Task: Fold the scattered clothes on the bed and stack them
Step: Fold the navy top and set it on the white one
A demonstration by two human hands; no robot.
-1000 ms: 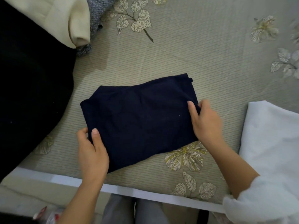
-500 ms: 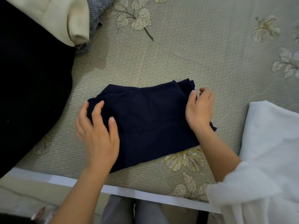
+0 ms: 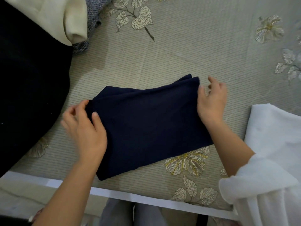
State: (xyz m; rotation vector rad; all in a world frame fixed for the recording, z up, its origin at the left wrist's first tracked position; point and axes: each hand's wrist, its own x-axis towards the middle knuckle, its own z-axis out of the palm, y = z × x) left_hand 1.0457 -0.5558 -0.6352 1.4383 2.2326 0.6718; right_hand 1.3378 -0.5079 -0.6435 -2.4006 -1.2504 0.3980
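Note:
A folded navy garment point(image 3: 149, 124) lies on the bed's floral mat point(image 3: 179, 54), near the front edge. My left hand point(image 3: 84, 128) grips its left edge, thumb on top and fingers curled at the far left corner. My right hand point(image 3: 211, 101) holds the far right corner, thumb against the fold, the other fingers loosely bent beyond the cloth. The garment's far edge shows two layers.
A large black garment point(image 3: 29, 88) covers the left of the bed. A cream garment point(image 3: 61, 17) and a grey knit point(image 3: 94, 17) lie at the back left. A white cloth point(image 3: 273, 136) lies at the right. The bed's white front edge point(image 3: 130, 196) runs below.
Both hands have moved away from me along the garment's sides, from its near corners to its far corners. The garment has been doubled over and now shows two layers at its far edge.

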